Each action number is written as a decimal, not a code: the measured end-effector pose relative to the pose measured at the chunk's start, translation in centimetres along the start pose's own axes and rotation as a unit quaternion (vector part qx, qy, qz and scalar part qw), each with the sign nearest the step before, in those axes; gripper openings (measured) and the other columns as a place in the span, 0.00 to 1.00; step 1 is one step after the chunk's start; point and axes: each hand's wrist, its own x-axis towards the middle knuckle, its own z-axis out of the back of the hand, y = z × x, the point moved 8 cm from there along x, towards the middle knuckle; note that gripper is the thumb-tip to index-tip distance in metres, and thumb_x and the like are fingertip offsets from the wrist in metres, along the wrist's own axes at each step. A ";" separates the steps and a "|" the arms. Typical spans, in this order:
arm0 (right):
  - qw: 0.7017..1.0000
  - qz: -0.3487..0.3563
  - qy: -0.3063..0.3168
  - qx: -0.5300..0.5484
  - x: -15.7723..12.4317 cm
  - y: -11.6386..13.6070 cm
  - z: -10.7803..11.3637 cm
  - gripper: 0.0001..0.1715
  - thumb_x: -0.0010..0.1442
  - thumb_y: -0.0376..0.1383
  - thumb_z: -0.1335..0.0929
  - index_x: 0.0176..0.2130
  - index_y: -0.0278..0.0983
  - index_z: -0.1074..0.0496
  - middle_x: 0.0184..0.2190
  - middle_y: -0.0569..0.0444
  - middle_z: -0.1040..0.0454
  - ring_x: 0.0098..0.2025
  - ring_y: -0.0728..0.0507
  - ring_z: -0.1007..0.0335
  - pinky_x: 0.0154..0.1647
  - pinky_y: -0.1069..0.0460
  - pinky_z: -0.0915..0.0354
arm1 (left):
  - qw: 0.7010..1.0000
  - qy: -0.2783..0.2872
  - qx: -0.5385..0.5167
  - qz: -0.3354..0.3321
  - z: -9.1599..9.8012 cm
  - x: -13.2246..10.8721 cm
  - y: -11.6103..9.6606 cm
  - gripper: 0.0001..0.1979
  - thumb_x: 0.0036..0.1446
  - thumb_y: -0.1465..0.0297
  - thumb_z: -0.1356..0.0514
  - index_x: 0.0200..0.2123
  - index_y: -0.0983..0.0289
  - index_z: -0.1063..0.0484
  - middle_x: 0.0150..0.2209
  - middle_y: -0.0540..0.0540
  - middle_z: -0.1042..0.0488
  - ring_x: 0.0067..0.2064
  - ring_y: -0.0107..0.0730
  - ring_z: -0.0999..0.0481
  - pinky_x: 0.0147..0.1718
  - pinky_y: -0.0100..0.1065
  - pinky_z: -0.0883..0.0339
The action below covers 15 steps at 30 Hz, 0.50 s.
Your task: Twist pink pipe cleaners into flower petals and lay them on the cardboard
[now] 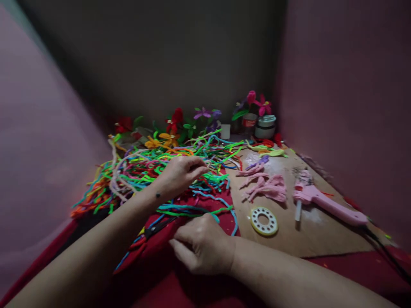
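My left hand (pixel 183 173) is over the heap of multicoloured fuzzy stems (pixel 144 167), its thumb and fingers pressed together; whatever they may grip cannot be made out. Nearer to me, my right hand (pixel 204 244) is curled closed above the red cloth (pixel 160 267), and what is inside it is hidden. Green and blue stems (pixel 183 209) lie just beyond the right hand. Scissors with red handles (pixel 138 244) rest on the cloth to its left.
On a cardboard sheet (pixel 285 239) at right lie pink fuzzy pieces (pixel 271 188), a white-and-yellow tape ring (pixel 263 221) and a pink glue gun (pixel 334 207) with a cord. Fuzzy flowers (pixel 175 122) and a lidded jar (pixel 266 127) stand at the back. Pink walls flank both sides.
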 end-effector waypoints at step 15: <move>0.997 -0.011 0.041 0.068 -0.6 0.8 -1.3 0.16 0.57 0.32 0.40 0.19 0.37 0.39 0.14 0.56 0.38 0.19 0.50 0.44 0.23 0.54 0.50 | 0.993 -0.086 -0.013 0.081 5.0 -7.1 10.3 0.12 0.51 0.62 0.43 0.32 0.64 0.27 0.28 0.51 0.29 0.29 0.27 0.32 0.29 0.27 0.39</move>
